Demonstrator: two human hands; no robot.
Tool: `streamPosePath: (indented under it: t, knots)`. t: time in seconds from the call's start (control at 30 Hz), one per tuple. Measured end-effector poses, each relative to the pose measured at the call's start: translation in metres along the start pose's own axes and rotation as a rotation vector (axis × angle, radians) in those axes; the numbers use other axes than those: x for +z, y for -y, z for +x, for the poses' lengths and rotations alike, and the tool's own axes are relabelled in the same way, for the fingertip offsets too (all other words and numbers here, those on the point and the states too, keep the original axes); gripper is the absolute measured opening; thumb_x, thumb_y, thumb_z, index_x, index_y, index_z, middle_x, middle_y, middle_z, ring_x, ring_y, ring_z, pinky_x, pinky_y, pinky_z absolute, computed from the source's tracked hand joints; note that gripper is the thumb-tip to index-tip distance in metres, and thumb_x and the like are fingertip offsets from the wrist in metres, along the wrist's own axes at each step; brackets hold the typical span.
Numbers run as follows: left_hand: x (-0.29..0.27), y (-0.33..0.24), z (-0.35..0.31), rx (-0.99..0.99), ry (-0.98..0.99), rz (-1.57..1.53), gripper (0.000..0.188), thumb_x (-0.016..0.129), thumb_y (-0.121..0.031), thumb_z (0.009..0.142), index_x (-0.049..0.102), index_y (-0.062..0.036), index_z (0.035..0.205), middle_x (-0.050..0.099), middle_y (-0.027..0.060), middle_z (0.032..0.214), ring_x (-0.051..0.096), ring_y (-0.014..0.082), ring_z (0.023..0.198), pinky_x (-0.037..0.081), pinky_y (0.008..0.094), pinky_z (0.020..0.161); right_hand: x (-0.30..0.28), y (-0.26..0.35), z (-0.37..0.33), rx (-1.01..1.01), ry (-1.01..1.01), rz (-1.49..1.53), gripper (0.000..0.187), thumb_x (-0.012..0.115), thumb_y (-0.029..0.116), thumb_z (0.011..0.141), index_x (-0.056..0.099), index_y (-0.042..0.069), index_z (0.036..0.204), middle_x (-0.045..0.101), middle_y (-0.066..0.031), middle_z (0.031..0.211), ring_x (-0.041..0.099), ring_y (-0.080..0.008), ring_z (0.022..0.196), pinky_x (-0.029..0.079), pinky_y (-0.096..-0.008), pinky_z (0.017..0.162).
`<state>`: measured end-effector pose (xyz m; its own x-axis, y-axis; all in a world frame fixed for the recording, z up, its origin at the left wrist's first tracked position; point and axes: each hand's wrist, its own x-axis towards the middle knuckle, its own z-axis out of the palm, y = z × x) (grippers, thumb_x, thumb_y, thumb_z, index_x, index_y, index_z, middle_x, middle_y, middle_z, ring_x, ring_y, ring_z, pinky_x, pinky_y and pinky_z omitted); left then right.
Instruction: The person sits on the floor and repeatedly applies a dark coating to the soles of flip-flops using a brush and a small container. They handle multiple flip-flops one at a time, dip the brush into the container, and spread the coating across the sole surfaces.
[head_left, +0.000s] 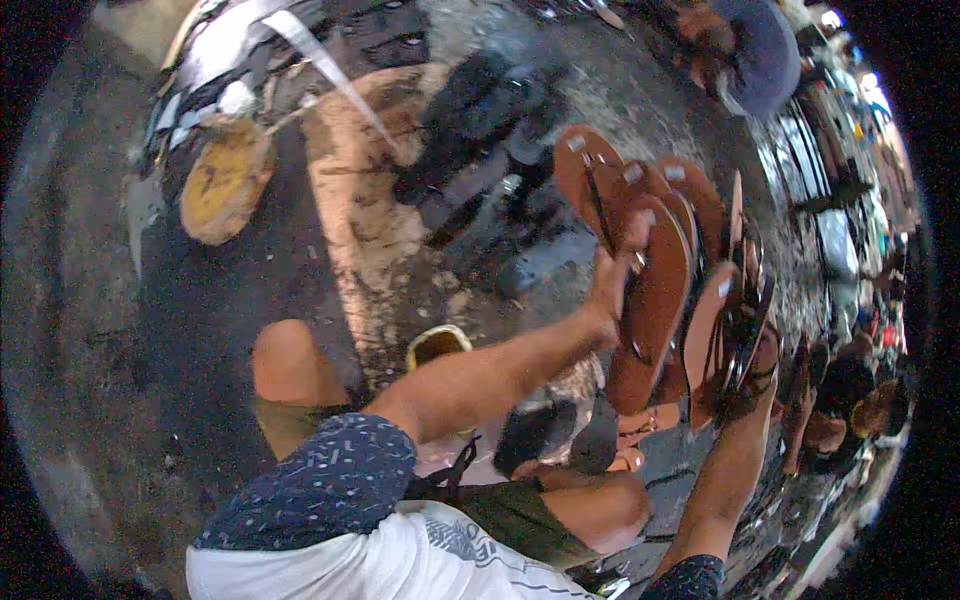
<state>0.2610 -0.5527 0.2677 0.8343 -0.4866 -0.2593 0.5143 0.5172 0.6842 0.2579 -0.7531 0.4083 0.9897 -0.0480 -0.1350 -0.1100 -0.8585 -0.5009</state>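
Note:
Both my arms reach out to the right, over a bunch of brown flat sandals with thin dark straps. My left hand is closed round the near edge of the bunch, its thumb lying on one brown sole. Lower and further right, my right hand grips more sandals, stood on edge with their straps crowded together. Its fingers are partly hidden by the straps. Several soles fan out upward above my left hand. Below the bunch, orange-brown strappy footwear shows near my bent knee.
A worn wooden board lies ahead, beside a heap of black footwear or material. To the left is a round yellow-topped block. A yellow-rimmed container stands near my legs. Another person is at the far right, near cluttered goods.

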Motion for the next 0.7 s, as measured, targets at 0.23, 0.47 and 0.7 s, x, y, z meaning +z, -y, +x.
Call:
streamPosePath:
  t: [0.23, 0.47, 0.7]
  knots:
    - [-0.301, -0.313, -0.144, 0.390, -0.520, 1.280, 0.061, 0.058, -0.049, 0.098, 0.051, -0.0069, 0.142, 0.059, 0.0110, 0.139, 0.057, 0.0262, 0.125, 0.046, 0.0426, 0.105, 0.197, 0.242, 0.104, -0.395, 0.263, 0.313, 0.041, 0.056, 0.044, 0.098, 0.069, 0.007, 0.110, 0.073, -0.0167, 0.101, 0.070, -0.0353, 0.094, 0.054, -0.0443, 0.082]
    - [-0.605, -0.479, -0.332, 0.108, -1.038, 1.739, 0.051, 0.053, -0.041, 0.102, 0.058, -0.0041, 0.137, 0.060, 0.0124, 0.140, 0.057, 0.0254, 0.126, 0.046, 0.0405, 0.105, 0.296, 0.280, 0.112, -0.439, 0.298, 0.613, 0.056, 0.050, 0.051, 0.101, 0.070, 0.000, 0.115, 0.073, -0.0233, 0.103, 0.067, -0.0426, 0.098, 0.051, -0.0501, 0.085]
    - [-0.526, -0.474, -0.229, 0.482, -0.729, 1.627, 0.045, 0.048, -0.034, 0.107, 0.065, -0.0014, 0.132, 0.061, 0.0138, 0.141, 0.058, 0.0246, 0.127, 0.046, 0.0384, 0.105, 0.065, -0.136, -0.064, 0.548, -0.094, 0.134, 0.053, 0.063, 0.044, 0.097, 0.066, 0.000, 0.127, 0.072, -0.0217, 0.115, 0.069, -0.0368, 0.110, 0.053, -0.0450, 0.094]
